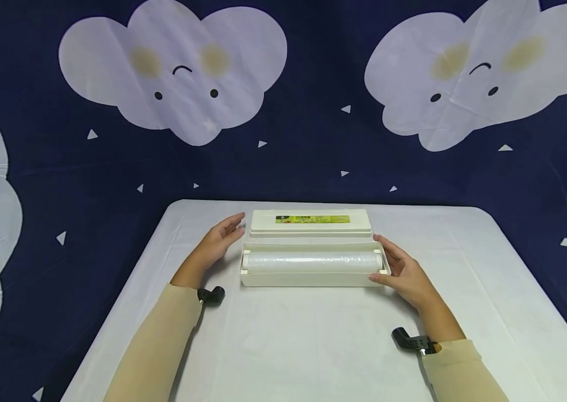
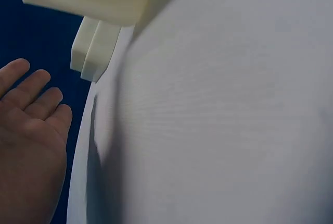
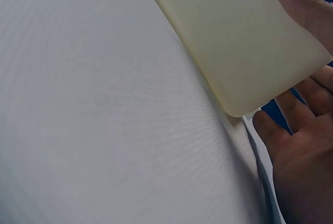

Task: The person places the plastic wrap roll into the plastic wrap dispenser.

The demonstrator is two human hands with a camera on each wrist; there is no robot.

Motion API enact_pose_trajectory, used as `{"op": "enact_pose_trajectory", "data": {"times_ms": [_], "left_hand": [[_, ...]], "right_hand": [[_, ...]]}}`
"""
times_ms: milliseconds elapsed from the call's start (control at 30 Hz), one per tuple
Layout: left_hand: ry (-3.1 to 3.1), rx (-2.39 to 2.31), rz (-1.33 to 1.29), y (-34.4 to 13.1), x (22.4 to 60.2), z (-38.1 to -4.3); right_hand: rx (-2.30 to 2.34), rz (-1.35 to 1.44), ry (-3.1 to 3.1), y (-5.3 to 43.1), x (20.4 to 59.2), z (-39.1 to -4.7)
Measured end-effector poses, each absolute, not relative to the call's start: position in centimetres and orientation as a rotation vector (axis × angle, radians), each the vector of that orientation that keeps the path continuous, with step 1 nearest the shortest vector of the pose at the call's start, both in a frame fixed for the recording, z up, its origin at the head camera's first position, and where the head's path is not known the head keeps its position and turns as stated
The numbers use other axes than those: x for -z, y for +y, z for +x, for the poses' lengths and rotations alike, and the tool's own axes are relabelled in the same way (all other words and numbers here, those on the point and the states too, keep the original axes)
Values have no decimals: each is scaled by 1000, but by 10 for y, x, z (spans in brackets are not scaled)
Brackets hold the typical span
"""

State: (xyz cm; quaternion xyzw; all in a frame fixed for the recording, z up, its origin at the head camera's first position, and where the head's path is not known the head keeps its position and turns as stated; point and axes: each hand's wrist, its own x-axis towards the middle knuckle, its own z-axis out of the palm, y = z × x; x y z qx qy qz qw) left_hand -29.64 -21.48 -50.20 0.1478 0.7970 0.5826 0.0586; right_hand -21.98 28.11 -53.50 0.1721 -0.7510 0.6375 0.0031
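Note:
A long cream plastic box (image 1: pixel 308 280) lies on the table, with a roll of clear cling film (image 1: pixel 313 261) inside it. Behind it sits the flat lid (image 1: pixel 263 224), which bears a yellow-green label (image 1: pixel 313 219). My right hand (image 1: pixel 406 276) grips the box's right end, thumb on the front wall and fingers round behind. In the right wrist view the thumb (image 3: pixel 299 2) lies against the cream box (image 3: pixel 244 52). To the left, my left hand (image 1: pixel 219 240) hovers beside the lid's left end with fingers extended, apart from it. The left wrist view shows that palm (image 2: pixel 31 151) holding nothing.
A white cloth covers the table (image 1: pixel 313 346). Beyond its far edge hangs a dark blue curtain (image 1: pixel 313 162) printed with clouds and small triangles. Black wrist cameras (image 1: pixel 211 296) are strapped at both wrists.

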Motion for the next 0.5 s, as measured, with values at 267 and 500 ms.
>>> {"op": "enact_pose_trajectory", "data": {"times_ms": [267, 500], "left_hand": [[2426, -1797, 418, -210, 500, -317], [2404, -1793, 432, -207, 505, -330]], "right_hand": [[-1988, 510, -2367, 282, 532, -219], [-2007, 540, -2352, 281, 534, -219]]}}
